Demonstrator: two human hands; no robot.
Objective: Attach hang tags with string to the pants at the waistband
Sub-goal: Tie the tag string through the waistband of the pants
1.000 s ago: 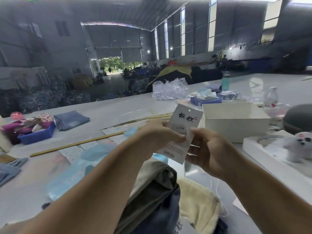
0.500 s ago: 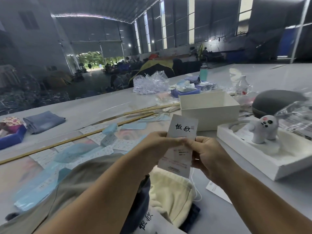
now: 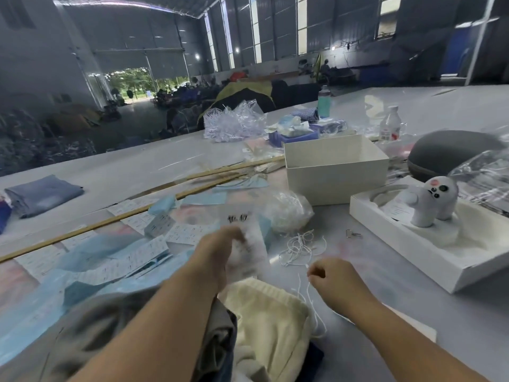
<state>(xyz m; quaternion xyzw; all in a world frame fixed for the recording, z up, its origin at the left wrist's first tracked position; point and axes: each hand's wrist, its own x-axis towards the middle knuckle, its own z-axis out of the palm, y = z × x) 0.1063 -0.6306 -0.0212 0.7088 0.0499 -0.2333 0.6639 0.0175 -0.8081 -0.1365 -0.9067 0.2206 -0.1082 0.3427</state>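
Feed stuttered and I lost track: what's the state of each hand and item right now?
Left hand: grips the tag.
Tag: raised, motion-blurred, not on the pants.
Right hand: pinches a string.
String: hangs loose below that pinch.
Pants: heaped, cream pair on top.
Box: open.

A single head-worn view looks forward and down across a pale work table (image 3: 143,172) — forearms reach in from the bottom edge, close to the lens. The wide angle bends the table's far edge and takes in the warehouse hall beyond, its open doorway (image 3: 137,84) far off at upper left — no second view
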